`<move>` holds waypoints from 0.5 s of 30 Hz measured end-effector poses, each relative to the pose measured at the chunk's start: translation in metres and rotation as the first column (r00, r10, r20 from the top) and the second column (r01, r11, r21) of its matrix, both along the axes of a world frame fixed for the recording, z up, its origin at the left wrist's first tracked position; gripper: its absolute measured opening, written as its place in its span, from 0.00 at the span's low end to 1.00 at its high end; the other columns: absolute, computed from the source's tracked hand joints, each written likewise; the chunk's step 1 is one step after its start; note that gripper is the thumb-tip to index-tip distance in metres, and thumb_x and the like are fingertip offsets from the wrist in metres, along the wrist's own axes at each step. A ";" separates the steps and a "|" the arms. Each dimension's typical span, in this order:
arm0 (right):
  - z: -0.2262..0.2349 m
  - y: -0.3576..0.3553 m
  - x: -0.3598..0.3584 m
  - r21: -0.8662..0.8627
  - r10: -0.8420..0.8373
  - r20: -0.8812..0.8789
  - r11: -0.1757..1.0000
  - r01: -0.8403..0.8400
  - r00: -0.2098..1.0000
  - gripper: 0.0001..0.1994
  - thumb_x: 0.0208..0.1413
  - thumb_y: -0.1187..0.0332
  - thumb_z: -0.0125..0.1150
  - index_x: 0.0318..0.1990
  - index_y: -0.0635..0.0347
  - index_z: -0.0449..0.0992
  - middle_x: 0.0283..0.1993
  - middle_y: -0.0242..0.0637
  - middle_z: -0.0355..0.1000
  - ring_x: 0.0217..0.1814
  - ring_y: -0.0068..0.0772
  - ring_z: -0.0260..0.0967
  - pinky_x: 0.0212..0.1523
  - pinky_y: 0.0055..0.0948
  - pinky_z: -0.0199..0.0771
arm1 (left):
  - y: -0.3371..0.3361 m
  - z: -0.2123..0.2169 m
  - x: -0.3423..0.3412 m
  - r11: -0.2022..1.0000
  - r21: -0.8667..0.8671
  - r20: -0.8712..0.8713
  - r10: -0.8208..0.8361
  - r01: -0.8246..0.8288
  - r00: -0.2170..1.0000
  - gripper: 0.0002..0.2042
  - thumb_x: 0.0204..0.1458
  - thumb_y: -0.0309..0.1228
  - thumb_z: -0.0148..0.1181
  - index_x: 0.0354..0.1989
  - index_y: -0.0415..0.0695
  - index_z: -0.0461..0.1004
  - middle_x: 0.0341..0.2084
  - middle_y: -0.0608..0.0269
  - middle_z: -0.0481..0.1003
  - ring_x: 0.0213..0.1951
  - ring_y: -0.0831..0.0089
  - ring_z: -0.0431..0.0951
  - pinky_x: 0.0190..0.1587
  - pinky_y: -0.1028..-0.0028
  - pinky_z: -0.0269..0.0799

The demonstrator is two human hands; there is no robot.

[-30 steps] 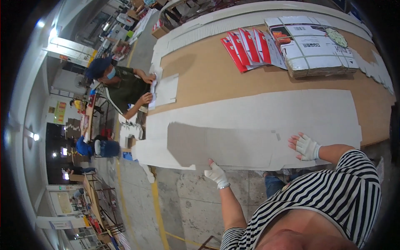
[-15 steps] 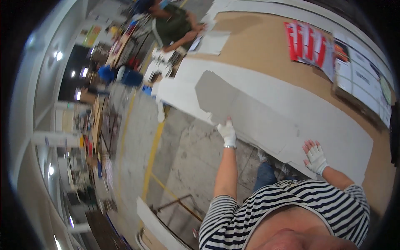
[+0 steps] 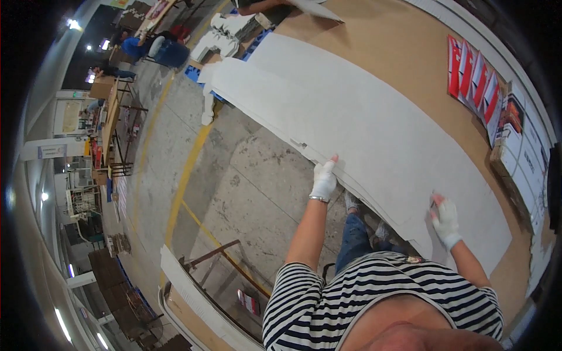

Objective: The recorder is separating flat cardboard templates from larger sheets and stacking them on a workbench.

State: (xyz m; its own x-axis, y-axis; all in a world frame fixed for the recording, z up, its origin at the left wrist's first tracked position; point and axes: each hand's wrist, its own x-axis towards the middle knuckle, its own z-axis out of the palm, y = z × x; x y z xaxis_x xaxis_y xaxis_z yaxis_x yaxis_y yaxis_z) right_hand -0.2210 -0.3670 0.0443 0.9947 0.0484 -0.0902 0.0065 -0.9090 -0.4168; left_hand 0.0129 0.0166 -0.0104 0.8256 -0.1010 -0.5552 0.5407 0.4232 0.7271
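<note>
The large white sheet (image 3: 363, 111) lies flat along the near side of the brown table (image 3: 404, 76), with the edges of other layers showing beneath it. The dark grey patch visible on it half a second ago is gone, leaving its upper face plain; whether that patch was a separate piece or a shadow cannot be told. The left hand (image 3: 324, 180), in a white fingerless glove, is at the sheet's near edge, partly closed with the thumb on top; whether the hidden fingers grip underneath is unclear. The right hand (image 3: 446, 222), gloved alike, has changed from spread fingers to half-curled ones over the sheet's right part, with no object clearly held. That change suggests the work has moved from flattening the surface to handling it more closely. The view has turned as well: the red-and-white packets (image 3: 475, 88) and the strapped bundle (image 3: 523, 158) now stand at the far right, while the co-worker shows only as an arm (image 3: 257, 6) near a tilted, lifted board (image 3: 316, 10).
</note>
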 end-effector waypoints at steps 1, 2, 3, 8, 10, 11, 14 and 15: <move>-0.004 0.008 0.035 0.005 -0.049 0.019 0.999 0.049 0.999 0.29 0.51 0.67 0.61 0.62 0.61 0.66 0.55 0.49 0.69 0.59 0.54 0.64 0.59 0.46 0.64 | -0.005 0.002 -0.001 0.999 0.048 -0.019 -0.010 0.010 1.000 0.21 0.52 0.31 0.68 0.51 0.35 0.71 0.44 0.57 0.76 0.44 0.67 0.78 0.48 0.65 0.74; -0.008 0.019 0.072 0.073 -0.039 0.096 0.997 0.032 0.995 0.28 0.52 0.66 0.62 0.61 0.61 0.66 0.54 0.49 0.69 0.57 0.54 0.65 0.58 0.45 0.65 | -0.009 0.004 -0.002 0.995 0.095 0.012 0.021 -0.022 1.000 0.20 0.52 0.30 0.68 0.50 0.35 0.72 0.43 0.57 0.77 0.43 0.67 0.78 0.47 0.66 0.74; -0.012 0.031 0.109 0.119 -0.068 0.128 0.992 0.053 0.989 0.26 0.53 0.65 0.62 0.60 0.61 0.67 0.53 0.49 0.70 0.56 0.54 0.66 0.56 0.44 0.67 | -0.014 0.006 -0.002 0.990 0.130 0.053 0.046 -0.053 0.998 0.19 0.51 0.29 0.68 0.49 0.34 0.73 0.41 0.58 0.77 0.42 0.67 0.78 0.47 0.67 0.74; -0.015 0.087 0.234 0.264 -0.004 -0.115 0.964 0.034 0.993 0.20 0.54 0.63 0.62 0.52 0.62 0.72 0.48 0.47 0.72 0.51 0.50 0.70 0.52 0.42 0.70 | -0.022 0.014 0.000 0.943 0.327 -0.038 0.083 -0.066 0.996 0.18 0.49 0.28 0.69 0.47 0.33 0.74 0.40 0.59 0.78 0.40 0.70 0.77 0.45 0.69 0.73; -0.006 0.091 0.251 0.244 -0.058 -0.180 0.964 0.102 0.982 0.17 0.56 0.63 0.62 0.49 0.64 0.73 0.42 0.44 0.74 0.45 0.44 0.73 0.48 0.38 0.72 | -0.022 0.017 0.001 0.939 0.343 -0.113 0.072 -0.029 0.991 0.18 0.49 0.28 0.69 0.46 0.34 0.75 0.40 0.60 0.78 0.40 0.71 0.77 0.44 0.70 0.72; -0.003 0.093 0.253 0.362 -0.108 -0.276 0.909 0.207 0.955 0.16 0.56 0.62 0.62 0.48 0.64 0.73 0.38 0.40 0.73 0.42 0.39 0.71 0.45 0.35 0.71 | -0.022 0.018 0.001 0.933 0.360 -0.157 0.073 -0.012 0.985 0.17 0.49 0.29 0.69 0.46 0.34 0.75 0.40 0.60 0.78 0.40 0.71 0.76 0.44 0.70 0.72; 0.005 0.092 0.253 0.563 -0.156 -0.492 0.693 0.450 0.857 0.14 0.58 0.63 0.62 0.44 0.63 0.74 0.31 0.31 0.70 0.34 0.25 0.66 0.37 0.27 0.68 | -0.026 0.019 -0.001 0.941 0.331 -0.053 0.093 -0.070 0.994 0.16 0.48 0.31 0.69 0.41 0.32 0.78 0.36 0.61 0.79 0.37 0.71 0.76 0.42 0.71 0.71; 0.007 0.090 0.252 0.565 -0.138 -0.546 0.667 0.485 0.826 0.13 0.58 0.63 0.63 0.43 0.63 0.73 0.30 0.28 0.68 0.33 0.21 0.63 0.35 0.25 0.66 | -0.027 0.019 -0.001 0.947 0.311 -0.065 0.101 -0.076 0.993 0.16 0.48 0.31 0.69 0.41 0.33 0.78 0.36 0.61 0.79 0.37 0.71 0.76 0.42 0.71 0.71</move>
